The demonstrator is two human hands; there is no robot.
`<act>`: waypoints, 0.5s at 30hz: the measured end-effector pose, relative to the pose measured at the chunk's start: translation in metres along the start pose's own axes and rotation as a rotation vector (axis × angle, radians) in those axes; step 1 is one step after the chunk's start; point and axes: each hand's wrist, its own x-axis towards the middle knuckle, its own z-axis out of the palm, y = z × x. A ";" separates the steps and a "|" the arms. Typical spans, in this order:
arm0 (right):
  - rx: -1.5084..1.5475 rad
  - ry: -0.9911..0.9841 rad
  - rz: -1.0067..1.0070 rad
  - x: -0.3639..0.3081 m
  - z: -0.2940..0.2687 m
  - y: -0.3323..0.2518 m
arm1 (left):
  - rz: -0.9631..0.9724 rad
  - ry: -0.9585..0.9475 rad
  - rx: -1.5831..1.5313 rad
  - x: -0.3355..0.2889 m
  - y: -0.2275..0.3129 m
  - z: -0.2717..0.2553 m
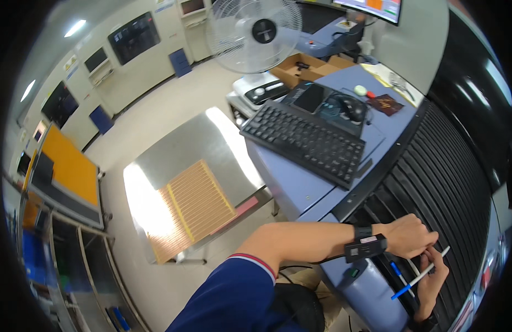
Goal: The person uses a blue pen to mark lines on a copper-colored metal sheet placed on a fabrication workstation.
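Observation:
My left hand (pixel 410 235) reaches across from the lower left with a black band and device on its wrist. Its fingers are curled closed over a black ribbed surface (pixel 433 182). They meet the fingertips of my right hand (pixel 433 282). My right hand comes up from the lower right and grips a white pen with a blue end (pixel 419 275), held slanting. A second blue and white pen (pixel 397 271) lies on the ribbed surface just left of it. Whether my left fingers pinch anything small is hidden.
A black keyboard (pixel 306 141), a mouse (pixel 353 108) and a dark phone (pixel 310 97) lie on the blue-grey desk (pixel 292 182). Behind stand a white fan (pixel 255 33) and an open cardboard box (pixel 303 67). A steel table (pixel 178 149) at left bears a tan ribbed tray (pixel 195 202).

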 end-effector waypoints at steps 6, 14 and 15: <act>0.004 0.047 -0.019 0.000 -0.006 0.000 | 0.022 0.096 -0.016 0.004 0.000 -0.003; 0.040 0.098 -0.046 0.009 -0.014 -0.003 | -0.166 0.148 0.041 0.011 -0.018 -0.036; 0.056 0.110 -0.063 0.011 -0.011 -0.001 | -0.179 0.151 0.073 0.010 -0.021 -0.041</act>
